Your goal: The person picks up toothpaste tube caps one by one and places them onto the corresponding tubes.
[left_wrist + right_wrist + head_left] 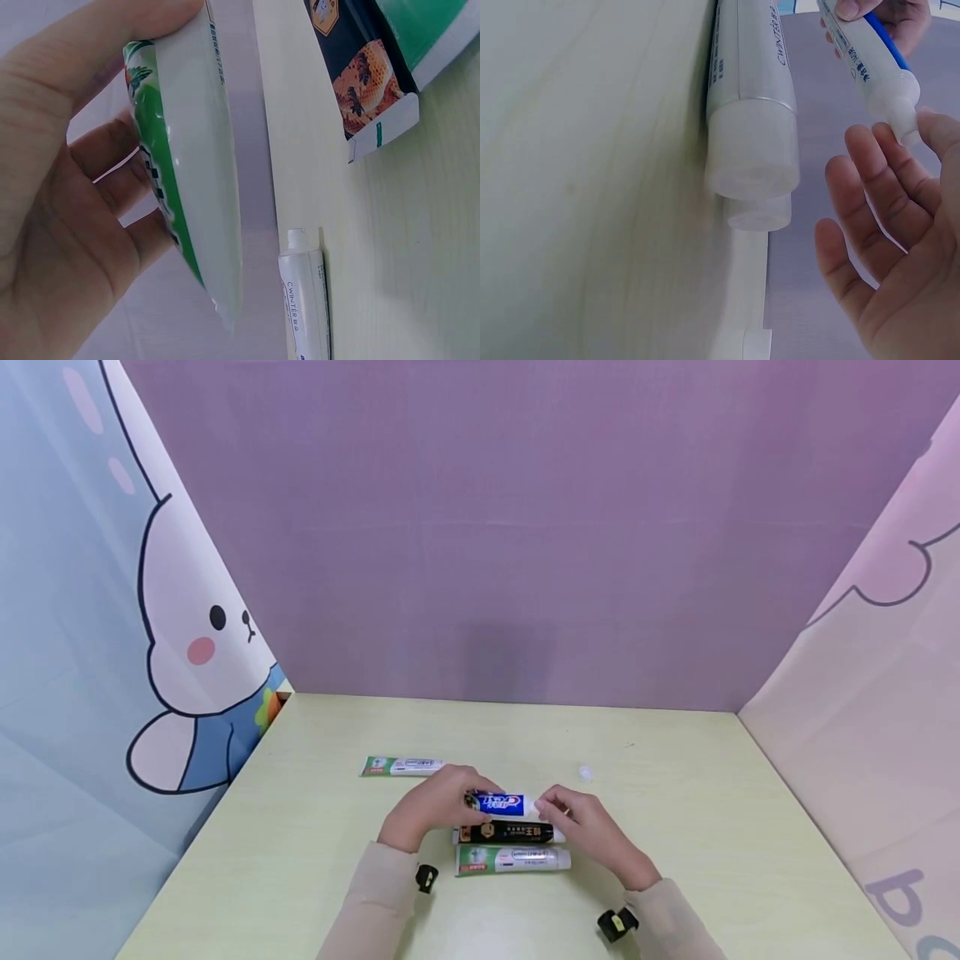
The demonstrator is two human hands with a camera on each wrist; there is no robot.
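My left hand point(442, 797) grips a blue-and-white toothpaste tube point(502, 804) by its flat end; its green-and-white side faces the left wrist view. At the tube's other end, my right hand point(588, 827) pinches the narrow white tip point(903, 124) between thumb and forefinger, its other fingers spread loosely. Whether that tip is a small cap or the bare nozzle I cannot tell. Just below, a black toothpaste tube point(510, 833) and a green-and-white toothpaste tube point(525, 859) lie side by side, both with white caps.
Behind my left hand lies another green-and-white toothpaste tube point(401, 766), its narrow nozzle point(297, 238) bare. A loose white cap point(586, 772) sits on the pale wooden table point(712, 827), beyond my right hand. A purple cloth point(510, 543) hangs along the back edge.
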